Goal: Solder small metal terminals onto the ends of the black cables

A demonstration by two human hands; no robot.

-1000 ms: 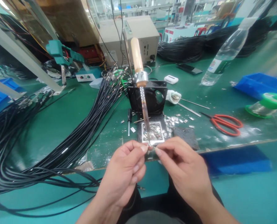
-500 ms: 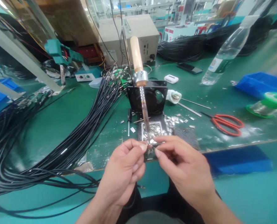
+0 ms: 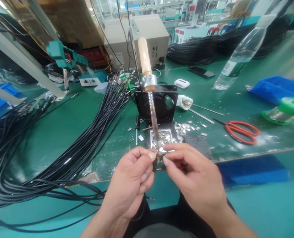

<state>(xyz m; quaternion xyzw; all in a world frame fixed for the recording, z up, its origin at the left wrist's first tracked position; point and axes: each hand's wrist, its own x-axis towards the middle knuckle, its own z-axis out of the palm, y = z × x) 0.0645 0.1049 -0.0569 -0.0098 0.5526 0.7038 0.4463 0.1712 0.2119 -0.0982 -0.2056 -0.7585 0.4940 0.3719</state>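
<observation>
A soldering iron [image 3: 145,59] with a wooden handle is clamped upright, its tip pointing down between my hands. Just left of the tip, my left hand [image 3: 137,172] is closed, thumb and forefinger pinching something too small to name. My right hand [image 3: 193,175] is pinched at the right of the tip, on a thin item I cannot make out. Behind the fingertips lies a small tray [image 3: 151,137] with many metal pieces. A black fan frame [image 3: 170,112] stands behind the iron.
Black cables [image 3: 87,138] fill the left side. At right are red-handled scissors [image 3: 243,132], a solder spool [image 3: 285,112], a blue bin [image 3: 278,89] and a plastic bottle [image 3: 241,59]. A screwdriver [image 3: 137,127] lies left of the tray; a blue box [image 3: 253,170] sits below the table edge.
The fingertips of my right hand have shifted very slightly to the left. My left hand keeps its pinch in almost the same place.
</observation>
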